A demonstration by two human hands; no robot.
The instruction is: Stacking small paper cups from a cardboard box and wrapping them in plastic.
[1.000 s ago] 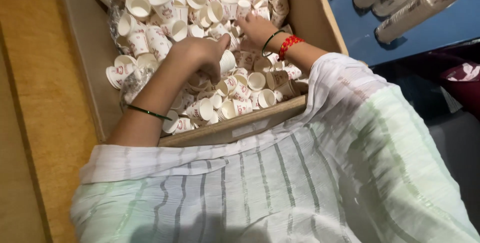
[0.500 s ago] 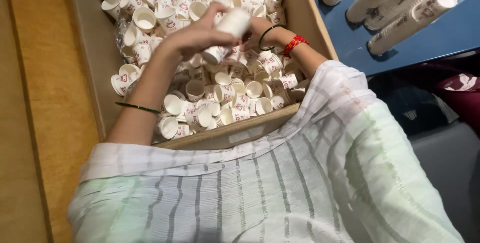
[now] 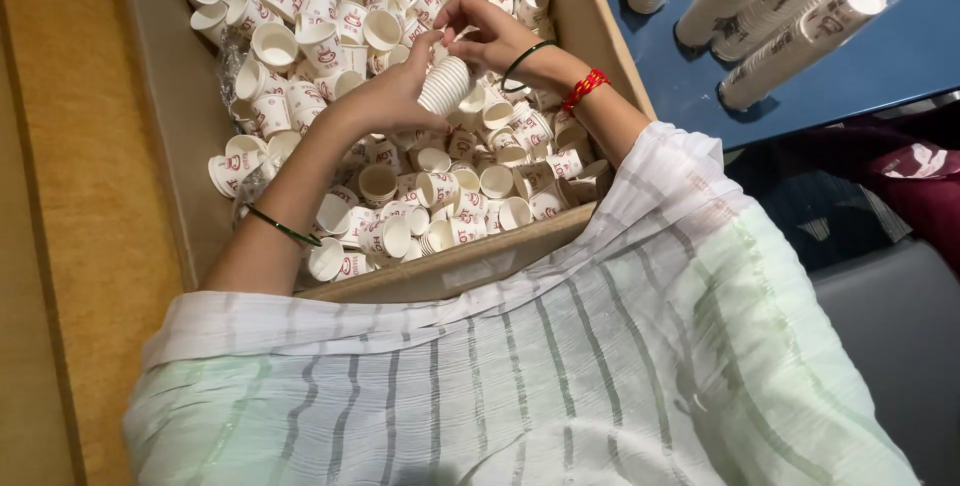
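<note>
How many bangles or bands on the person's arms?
3. A thin green bangle on the left forearm, behind the left hand holding a stack of cups; a dark bangle and a red band on the right wrist. None looks hidden.

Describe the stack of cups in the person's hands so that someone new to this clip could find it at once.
Start at the cardboard box full of loose paper cups. Above its middle, the left hand and right hand meet around a short cup stack. Unlike the single cups scattered below, it is several white cups nested together, lifted clear of the pile and showing ribbed rims.
</note>
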